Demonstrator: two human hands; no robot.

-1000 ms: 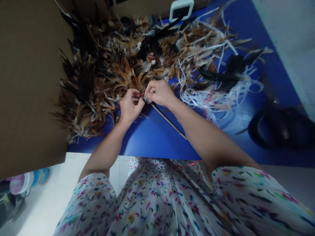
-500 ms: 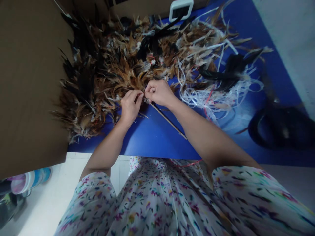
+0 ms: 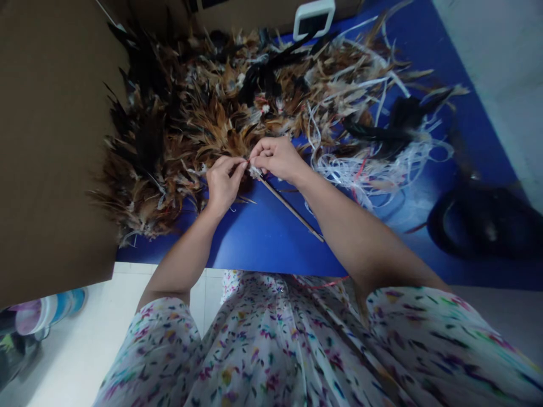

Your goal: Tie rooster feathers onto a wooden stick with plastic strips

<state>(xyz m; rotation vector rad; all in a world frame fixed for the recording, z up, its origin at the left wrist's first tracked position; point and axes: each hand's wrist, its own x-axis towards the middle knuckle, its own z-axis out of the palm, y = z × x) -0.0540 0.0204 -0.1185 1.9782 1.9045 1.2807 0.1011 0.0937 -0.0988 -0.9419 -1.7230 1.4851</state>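
My left hand (image 3: 223,180) is closed in a pinch, its thumb and forefinger at a small bit of red string (image 3: 249,161). Opposite it, my right hand (image 3: 280,159) pinches the same string, fingertips almost touching the left ones. Just below the fingertips is a whitish, fluffy feather base (image 3: 255,172), partly hidden by my right hand. From there a thin brown stick (image 3: 292,210) slants down to the right over the blue table (image 3: 263,243). Brown and black feathers (image 3: 220,127) lie heaped right behind both hands.
Tangled white ribbon (image 3: 365,172) lies to the right. Beyond it is a dark, blurred object (image 3: 487,226). A cardboard sheet (image 3: 51,141) stands at the left, and a white-framed item (image 3: 314,18) sits at the back. On the floor, lower left, is a blue and white container (image 3: 55,311).
My left hand has turned its fingers in, from a looser curl round the red string to a tight pinch close to the right fingertips. My right hand has shifted only slightly.
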